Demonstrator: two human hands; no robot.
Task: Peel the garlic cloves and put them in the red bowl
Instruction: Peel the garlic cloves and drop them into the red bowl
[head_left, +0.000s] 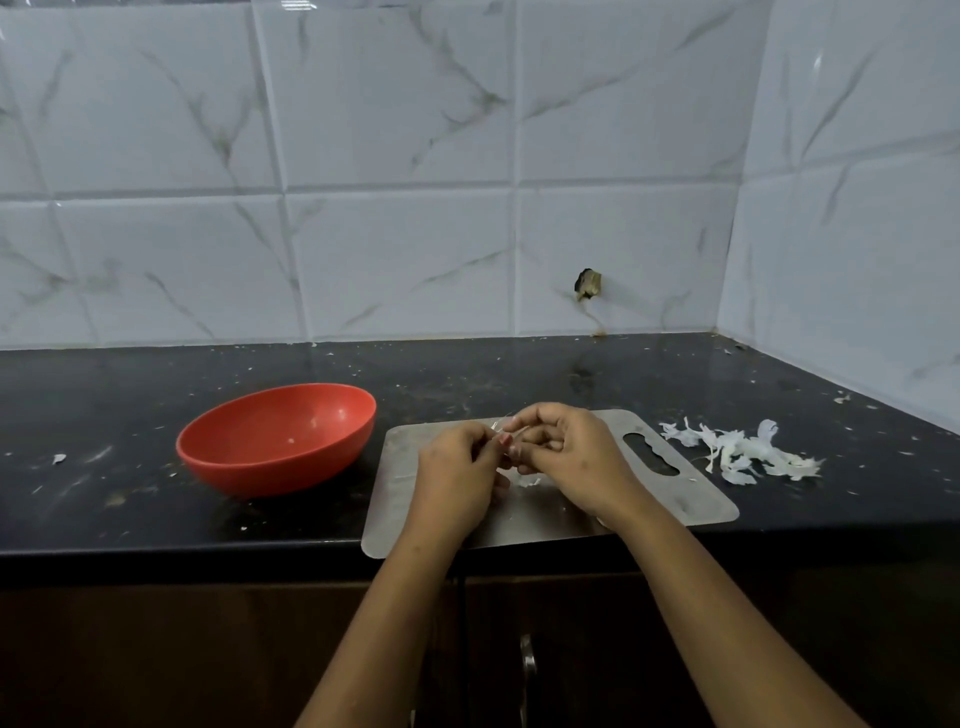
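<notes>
Garlic clove (513, 435) sits pinched between left hand (457, 467) and right hand (569, 457), fingers (543, 444) curled round it, above the steel board (675, 499), red bowl (270, 470) just left, peels (748, 452) right.

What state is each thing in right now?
cutting board: flat on the counter, at its front edge
red bowl: upright, left of the cutting board, no cloves visible inside
garlic clove: held between both hands above the cutting board, mostly hidden
left hand: fingers curled on the garlic clove
right hand: fingers curled on the garlic clove
peels: loose heap, right of the cutting board
</notes>
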